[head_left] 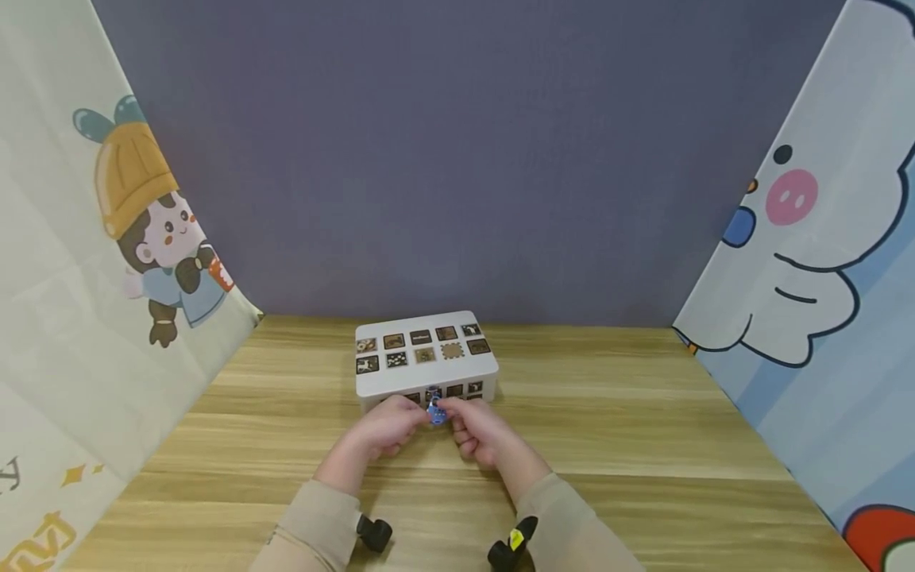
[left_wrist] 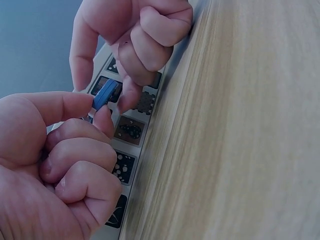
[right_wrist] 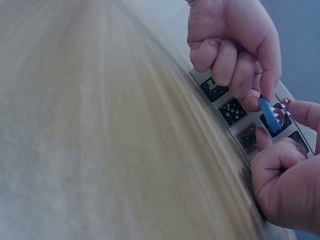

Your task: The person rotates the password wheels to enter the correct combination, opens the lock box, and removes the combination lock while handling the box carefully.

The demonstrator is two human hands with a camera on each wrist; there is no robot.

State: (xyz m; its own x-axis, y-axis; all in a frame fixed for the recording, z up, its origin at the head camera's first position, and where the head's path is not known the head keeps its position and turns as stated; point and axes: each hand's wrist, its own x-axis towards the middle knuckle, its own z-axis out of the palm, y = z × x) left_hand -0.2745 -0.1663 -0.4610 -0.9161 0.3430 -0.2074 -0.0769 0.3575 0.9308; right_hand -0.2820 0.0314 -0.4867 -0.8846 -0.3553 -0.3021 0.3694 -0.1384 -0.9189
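A small blue piece point(head_left: 437, 413) with white markings sits at the front of a white box point(head_left: 422, 381) covered in brown and black picture squares. My left hand point(head_left: 391, 423) pinches the blue piece between thumb and forefinger, its other fingers curled in. From the other side, my right hand point(head_left: 480, 429) reaches to the same piece, forefinger and thumb apart on either side of it. In the right wrist view, small red and silvery bits point(right_wrist: 286, 103) show beside the right forefinger's tip. The blue piece's exact kind is too small to tell.
The box stands toward the back of a wood-grain table point(head_left: 608, 421). Behind rises a dark grey-purple panel point(head_left: 457, 159). Cartoon-printed sheets hang on the left point(head_left: 57, 238) and right point(head_left: 858, 318). Black wrist devices point(head_left: 375, 534) are at both sleeves.
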